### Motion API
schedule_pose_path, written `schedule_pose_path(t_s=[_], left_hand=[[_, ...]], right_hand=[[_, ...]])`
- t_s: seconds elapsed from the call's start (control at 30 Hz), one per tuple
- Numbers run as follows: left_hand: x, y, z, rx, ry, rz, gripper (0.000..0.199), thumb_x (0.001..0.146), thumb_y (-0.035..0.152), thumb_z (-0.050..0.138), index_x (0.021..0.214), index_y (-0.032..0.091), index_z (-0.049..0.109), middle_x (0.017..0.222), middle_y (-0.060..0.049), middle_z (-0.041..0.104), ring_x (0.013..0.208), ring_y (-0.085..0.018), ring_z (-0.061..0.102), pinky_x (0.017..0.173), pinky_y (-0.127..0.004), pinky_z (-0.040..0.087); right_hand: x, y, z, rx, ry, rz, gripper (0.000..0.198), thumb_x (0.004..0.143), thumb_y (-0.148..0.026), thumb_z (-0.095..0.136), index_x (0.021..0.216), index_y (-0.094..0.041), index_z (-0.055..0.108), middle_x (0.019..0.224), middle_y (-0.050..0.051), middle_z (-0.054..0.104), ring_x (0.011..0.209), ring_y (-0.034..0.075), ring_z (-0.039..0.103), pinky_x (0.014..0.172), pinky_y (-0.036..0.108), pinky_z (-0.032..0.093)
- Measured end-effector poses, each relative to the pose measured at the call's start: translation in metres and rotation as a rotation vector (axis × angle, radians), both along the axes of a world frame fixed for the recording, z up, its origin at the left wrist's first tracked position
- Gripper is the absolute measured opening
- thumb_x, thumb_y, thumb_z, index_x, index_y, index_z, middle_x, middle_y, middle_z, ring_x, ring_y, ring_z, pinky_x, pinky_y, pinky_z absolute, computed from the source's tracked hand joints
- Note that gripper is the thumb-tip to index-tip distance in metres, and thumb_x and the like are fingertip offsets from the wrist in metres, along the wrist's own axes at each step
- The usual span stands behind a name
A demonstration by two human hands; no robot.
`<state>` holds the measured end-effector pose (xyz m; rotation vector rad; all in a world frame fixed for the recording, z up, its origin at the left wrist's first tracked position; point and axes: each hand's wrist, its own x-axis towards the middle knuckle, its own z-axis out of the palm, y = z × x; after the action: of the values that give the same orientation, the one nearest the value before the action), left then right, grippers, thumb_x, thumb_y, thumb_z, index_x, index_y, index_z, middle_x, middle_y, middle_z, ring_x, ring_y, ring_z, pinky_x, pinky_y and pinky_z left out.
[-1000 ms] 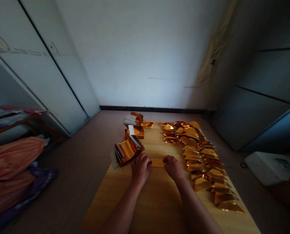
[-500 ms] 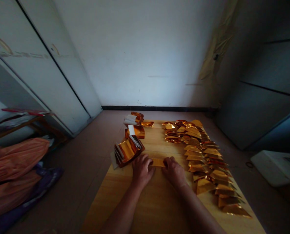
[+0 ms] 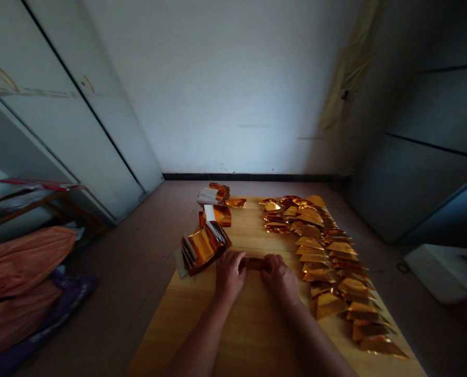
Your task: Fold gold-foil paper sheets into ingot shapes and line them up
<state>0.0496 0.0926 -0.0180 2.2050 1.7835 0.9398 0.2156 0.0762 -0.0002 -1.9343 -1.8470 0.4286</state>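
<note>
A narrow folded strip of gold foil paper (image 3: 254,264) spans the gap between my hands, just over the wooden table (image 3: 233,324). My left hand (image 3: 231,272) is closed on its left end, and my right hand (image 3: 279,277) pinches the right end. The fingertips are partly hidden behind the knuckles. Just beyond my left hand lies a fanned stack of gold foil sheets (image 3: 205,245) with pale backs. Rows of folded gold foil pieces (image 3: 330,303) overlap along the table's right side.
More foil sheets (image 3: 217,215) and a rolled bundle (image 3: 213,195) sit at the far left table corner. Orange cloth (image 3: 25,262) is heaped left of the table. A white box (image 3: 445,272) stands at the right. A cabinet (image 3: 80,120) and a wall (image 3: 233,94) surround the area.
The strip between my hands has turned from a bright, wider face to a darker, narrower one. My hands stay in nearly the same place. The view has shifted slightly.
</note>
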Motion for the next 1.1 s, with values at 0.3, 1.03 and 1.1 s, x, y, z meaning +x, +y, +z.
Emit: schedule_pose_path(t_s=[0.3,1.03,1.1], left_hand=[[-0.002,-0.005,0.004,0.084,0.012,-0.049,0.024,0.076,0.01,0.059,0.093,0.025,0.065,0.102,-0.004,0.064,0.101,-0.022,0.055,0.089,-0.038,0.043],[0.002,-0.008,0.002,0.248,0.132,-0.099,0.029,0.081,0.013,0.056,0.104,0.026,0.067,0.11,-0.007,0.059,0.102,-0.024,0.05,0.09,-0.041,0.044],[0.003,-0.009,0.006,0.238,0.132,-0.077,0.023,0.081,0.011,0.055,0.091,0.026,0.07,0.095,-0.006,0.059,0.09,-0.021,0.05,0.082,-0.037,0.045]], right_hand=[[0.001,-0.005,0.008,0.074,0.059,0.025,0.018,0.08,-0.013,0.048,0.084,-0.023,0.063,0.092,0.001,0.059,0.074,0.011,0.058,0.061,0.018,0.038],[0.001,-0.007,0.001,0.436,-0.178,0.159,0.016,0.082,-0.014,0.057,0.074,-0.023,0.067,0.084,0.004,0.061,0.079,0.017,0.051,0.07,0.026,0.034],[-0.001,-0.007,0.001,0.436,-0.172,0.193,0.013,0.082,-0.015,0.059,0.073,-0.022,0.065,0.076,0.003,0.06,0.076,0.016,0.049,0.07,0.028,0.03]])
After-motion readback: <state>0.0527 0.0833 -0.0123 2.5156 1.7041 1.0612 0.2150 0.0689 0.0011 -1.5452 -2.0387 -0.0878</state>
